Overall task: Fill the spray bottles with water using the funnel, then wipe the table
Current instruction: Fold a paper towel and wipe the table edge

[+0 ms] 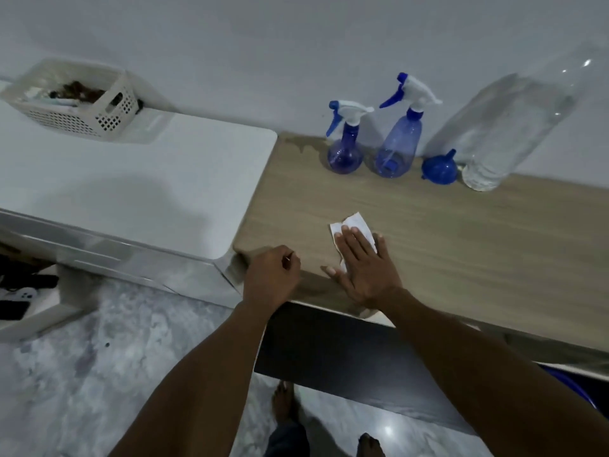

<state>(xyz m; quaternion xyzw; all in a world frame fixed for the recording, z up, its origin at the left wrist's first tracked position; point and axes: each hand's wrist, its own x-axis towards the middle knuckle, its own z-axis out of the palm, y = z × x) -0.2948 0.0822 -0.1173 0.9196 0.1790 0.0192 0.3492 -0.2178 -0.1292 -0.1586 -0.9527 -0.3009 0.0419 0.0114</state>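
Note:
Two blue spray bottles stand by the wall on the wooden table: a round one on the left and a taller cone-shaped one beside it. A blue funnel lies upside down to their right, next to a big clear water bottle. My right hand lies flat, fingers spread, pressing a white tissue onto the table near its front edge. My left hand is curled loosely at the table's front left corner, holding nothing that I can see.
A white appliance top adjoins the table on the left, with a white basket of small items at its back. A damp patch shows by the wall left of the bottles. My bare feet stand on a marble floor.

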